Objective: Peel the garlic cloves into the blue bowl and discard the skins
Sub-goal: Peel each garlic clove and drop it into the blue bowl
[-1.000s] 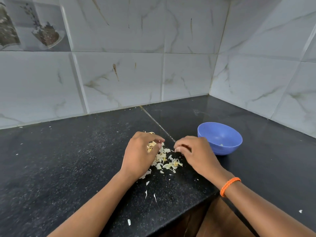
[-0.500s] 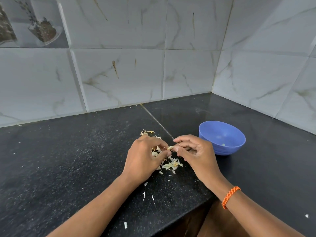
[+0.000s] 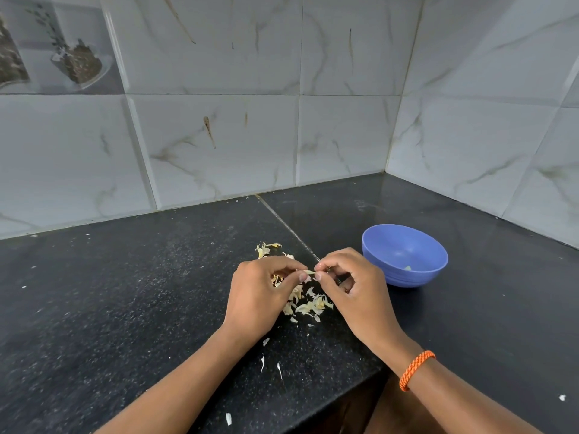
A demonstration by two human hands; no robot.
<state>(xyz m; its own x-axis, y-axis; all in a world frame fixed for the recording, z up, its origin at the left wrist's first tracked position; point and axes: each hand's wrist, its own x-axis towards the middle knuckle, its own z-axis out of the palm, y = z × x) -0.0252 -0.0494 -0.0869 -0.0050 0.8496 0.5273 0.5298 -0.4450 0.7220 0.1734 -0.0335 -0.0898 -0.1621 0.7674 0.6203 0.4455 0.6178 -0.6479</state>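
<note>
Left hand and right hand pinching one small pale clove between curled fingertips, papery flaky skins heaped beneath on speckled black counter, round smooth blue bowl beside

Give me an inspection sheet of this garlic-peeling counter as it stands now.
Surface: black speckled counter, dotted with pale flecks.
Job's things: garlic clove pinched between both hands; blue bowl to the right of the hands, a small pale piece inside.
Clutter: pile of garlic skins below the hands; stray skin bits nearer the counter edge.
Hands: left hand and right hand meet at the clove; orange bracelet on the right wrist.
Cables: nothing seen.
Surroundings: marbled wall tiles in a corner.
</note>
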